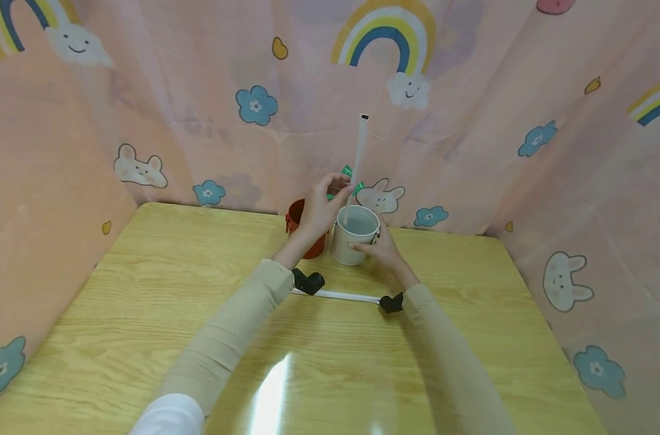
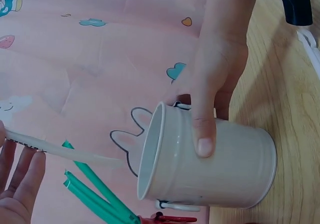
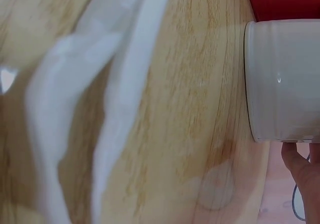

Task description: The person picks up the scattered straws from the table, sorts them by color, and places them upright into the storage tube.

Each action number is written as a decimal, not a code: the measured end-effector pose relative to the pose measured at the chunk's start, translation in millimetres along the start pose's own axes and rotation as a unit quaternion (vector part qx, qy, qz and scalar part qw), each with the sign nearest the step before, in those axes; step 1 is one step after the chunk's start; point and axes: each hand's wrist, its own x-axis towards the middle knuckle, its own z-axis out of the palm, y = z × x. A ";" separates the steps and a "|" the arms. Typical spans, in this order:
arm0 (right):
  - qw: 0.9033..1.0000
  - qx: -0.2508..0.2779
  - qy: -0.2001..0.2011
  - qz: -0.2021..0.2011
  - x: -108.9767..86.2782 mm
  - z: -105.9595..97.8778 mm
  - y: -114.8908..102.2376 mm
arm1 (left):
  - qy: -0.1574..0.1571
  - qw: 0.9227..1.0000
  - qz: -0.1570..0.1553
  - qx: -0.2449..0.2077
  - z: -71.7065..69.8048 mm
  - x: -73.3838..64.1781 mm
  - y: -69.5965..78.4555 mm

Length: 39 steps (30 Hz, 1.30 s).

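My left hand [image 1: 322,208] pinches a long, thin white wrapped stick [image 1: 360,145] with dark print on its upper end. It stands nearly upright, its lower end at the mouth of a white metal bucket [image 1: 345,248]. My right hand [image 1: 383,248] grips that bucket's right side, thumb in front and the other fingers behind. In the left wrist view, the thumb presses on the bucket wall [image 2: 235,169]. A red bucket [image 1: 315,248] stands just left of the white one, partly covered by my left arm. Green strips [image 2: 97,204] rise from it.
Several white strips [image 1: 343,295] lie on the wooden table [image 1: 199,314] in front of the buckets, blurred in the right wrist view. Black wrist devices [image 1: 308,282] sit over them. A pink patterned curtain [image 1: 210,133] hangs behind the table's far edge.
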 end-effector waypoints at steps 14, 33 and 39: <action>1.000 -0.007 -0.010 0.011 7.0 -2.0 8.0 | -0.075 0.995 -0.007 0.063 21.7 -8.0 -24.8; 1.000 0.008 -0.018 -0.017 4.9 -0.3 7.8 | -0.115 0.987 -0.029 0.110 30.5 -17.7 -33.0; 0.999 0.028 -0.007 -0.018 8.9 -0.5 20.9 | -0.114 0.989 -0.027 0.085 26.6 -21.4 -36.8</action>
